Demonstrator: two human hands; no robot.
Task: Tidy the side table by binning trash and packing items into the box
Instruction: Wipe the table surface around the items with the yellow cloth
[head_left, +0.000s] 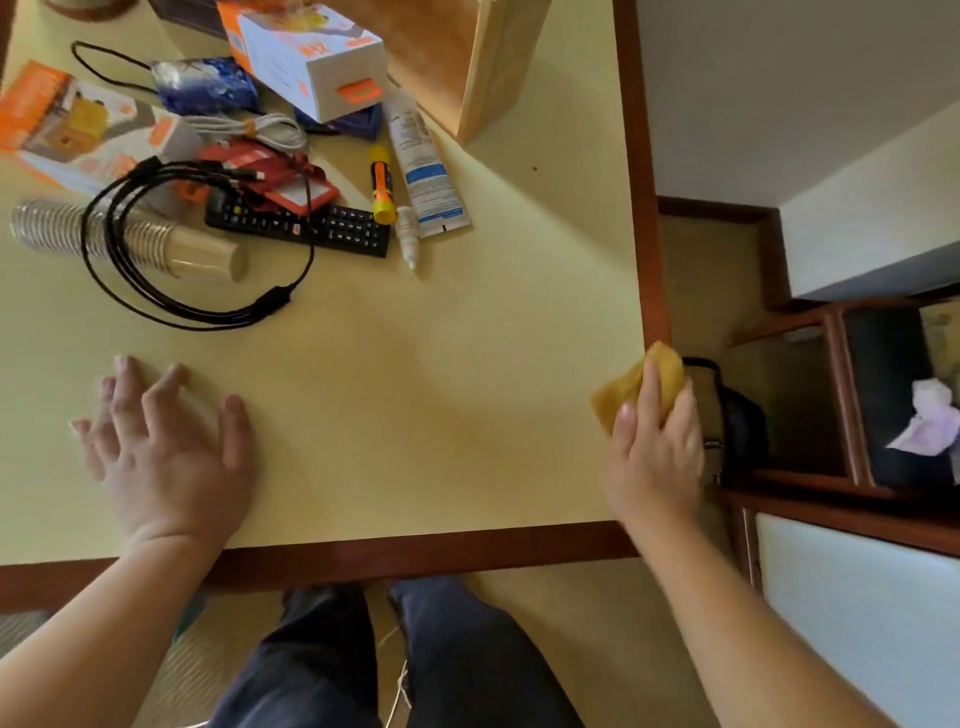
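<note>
Head view, right hand (655, 441) gripping yellow cloth (636, 382) at table (415, 389) edge, left hand (166, 441) spread flat

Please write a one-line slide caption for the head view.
Right hand holds a crumpled yellow-brown paper at the table's edge; left hand rests open.

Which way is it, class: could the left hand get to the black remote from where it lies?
Probably yes. The left hand lies open on bare tabletop, and only the looped black cable lies partly between it and the black remote.
</note>
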